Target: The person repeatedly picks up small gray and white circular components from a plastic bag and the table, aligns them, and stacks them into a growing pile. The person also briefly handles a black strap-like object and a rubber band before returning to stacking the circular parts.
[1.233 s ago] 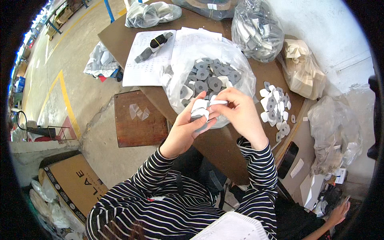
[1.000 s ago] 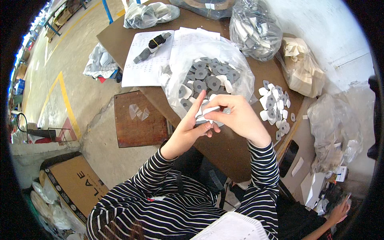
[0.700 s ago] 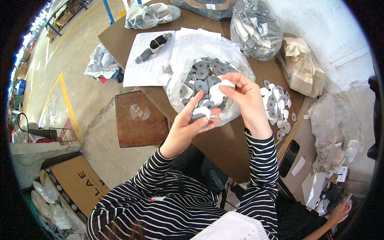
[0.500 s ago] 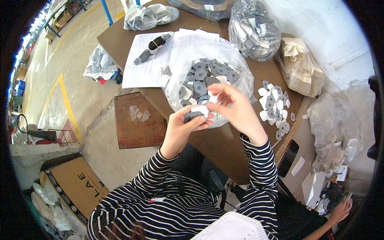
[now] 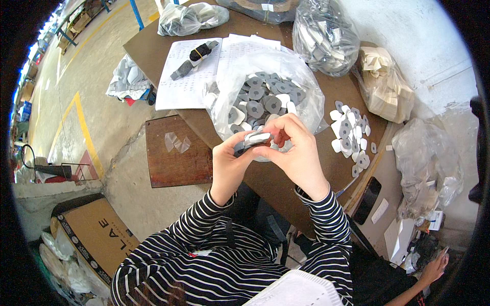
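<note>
A small stack of grey and white pads (image 5: pixel 255 137) is gripped in my left hand (image 5: pixel 228 162), above the near rim of a clear plastic bag. My right hand (image 5: pixel 302 155) has its thumb and bent fingers at the stack's right edge, pinching it; part of the contact is hidden. The open bag (image 5: pixel 306 86) is filled with loose grey pads (image 5: pixel 255 108), each with a round centre mark, and some white ones. Just beyond my right knuckles a white piece (image 5: pixel 291 108) shows against the bag.
Right of the bag lies a loose pile of pads (image 5: pixel 349 133) on the brown table (image 5: pixel 278 186). An open notebook (image 5: pixel 178 94) bears a dark banded bundle (image 5: pixel 196 57). Filled bags (image 5: pixel 326 38) line the back. A phone (image 5: pixel 367 200) and another person's hand (image 5: pixel 436 268) are at right.
My right hand has come down onto the stack. The white piece that was between its fingers is no longer there, and a white piece now shows beyond the knuckles. My left hand keeps its hold.
</note>
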### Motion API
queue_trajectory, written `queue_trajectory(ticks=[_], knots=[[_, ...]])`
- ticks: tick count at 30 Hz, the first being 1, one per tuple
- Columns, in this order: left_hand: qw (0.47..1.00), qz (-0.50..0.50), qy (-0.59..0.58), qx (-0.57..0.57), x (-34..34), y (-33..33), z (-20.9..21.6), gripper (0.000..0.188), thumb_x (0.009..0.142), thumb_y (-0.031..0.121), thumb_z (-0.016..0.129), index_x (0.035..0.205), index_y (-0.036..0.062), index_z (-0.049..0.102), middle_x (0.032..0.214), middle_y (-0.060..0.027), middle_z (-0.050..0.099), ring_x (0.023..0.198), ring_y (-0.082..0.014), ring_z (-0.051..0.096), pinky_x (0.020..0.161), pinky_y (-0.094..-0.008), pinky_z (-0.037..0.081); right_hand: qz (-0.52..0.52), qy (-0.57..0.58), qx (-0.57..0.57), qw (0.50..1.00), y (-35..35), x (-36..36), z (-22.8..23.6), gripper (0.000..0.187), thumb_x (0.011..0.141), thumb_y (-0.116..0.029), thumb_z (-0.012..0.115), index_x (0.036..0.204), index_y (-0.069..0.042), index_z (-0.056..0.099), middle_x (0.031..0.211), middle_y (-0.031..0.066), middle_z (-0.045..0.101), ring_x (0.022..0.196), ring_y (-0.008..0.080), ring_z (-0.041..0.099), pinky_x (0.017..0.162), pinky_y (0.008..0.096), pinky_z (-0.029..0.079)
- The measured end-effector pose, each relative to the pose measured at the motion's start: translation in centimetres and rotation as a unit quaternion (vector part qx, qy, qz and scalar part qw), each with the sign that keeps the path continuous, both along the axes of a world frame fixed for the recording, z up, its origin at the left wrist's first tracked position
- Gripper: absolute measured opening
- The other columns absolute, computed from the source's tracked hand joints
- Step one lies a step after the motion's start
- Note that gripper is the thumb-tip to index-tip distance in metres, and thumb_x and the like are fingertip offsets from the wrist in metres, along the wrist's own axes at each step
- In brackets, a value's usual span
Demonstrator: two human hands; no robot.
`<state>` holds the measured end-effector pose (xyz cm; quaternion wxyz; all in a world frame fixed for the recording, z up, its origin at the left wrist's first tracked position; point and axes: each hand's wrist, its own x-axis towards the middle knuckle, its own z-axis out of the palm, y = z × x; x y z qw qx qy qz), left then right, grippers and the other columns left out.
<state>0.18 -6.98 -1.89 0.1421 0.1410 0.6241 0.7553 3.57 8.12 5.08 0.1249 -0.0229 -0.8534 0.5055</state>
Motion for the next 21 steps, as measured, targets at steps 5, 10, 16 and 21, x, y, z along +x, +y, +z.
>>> queue_trajectory(ticks=[5,10,16,21], knots=[[0.998,-0.023,-0.031,0.044,0.0,0.0,1.6,0.029,0.09,0.003,0.07,0.118,-0.0054,0.066,0.103,-0.0086,0.071,0.092,-0.0106,0.065,0.085,-0.0246,0.053,-0.005,-0.014,-0.08,0.997,0.7,0.3,-1.5,0.018,0.077,-0.004,0.081,0.087,-0.002,0.066,0.079,0.004,0.062,0.069,0.0096,0.057,0.063,0.0246,0.047],[0.973,-0.028,-0.157,0.165,0.0,-0.1,0.7,0.028,0.093,0.003,0.067,0.118,-0.0073,0.065,0.107,-0.01,0.069,0.092,-0.0129,0.066,0.088,-0.0269,0.055,0.003,0.034,-0.06,0.998,0.7,0.0,-1.8,0.015,0.079,-0.002,0.079,0.085,0.0,0.065,0.081,0.0023,0.064,0.072,0.0079,0.057,0.064,0.0227,0.047],[0.999,-0.001,-0.031,0.038,-0.1,-0.2,-0.7,0.025,0.092,0.005,0.068,0.114,-0.0069,0.067,0.104,-0.0081,0.069,0.088,-0.0105,0.065,0.082,-0.0237,0.056,-0.04,0.008,-0.141,0.989,0.2,0.7,-2.7,0.014,0.079,0.0,0.079,0.087,-0.001,0.068,0.081,0.0002,0.063,0.073,0.006,0.056,0.065,0.0199,0.045],[0.973,0.012,-0.164,0.164,0.4,0.2,0.9,0.023,0.092,0.006,0.069,0.111,-0.0069,0.068,0.1,-0.008,0.069,0.086,-0.011,0.066,0.077,-0.0231,0.057,-0.035,0.033,-0.065,0.997,0.5,1.0,-1.7,0.017,0.079,-0.001,0.077,0.096,-0.001,0.074,0.087,0.0076,0.072,0.073,0.0119,0.065,0.066,0.025,0.051]])
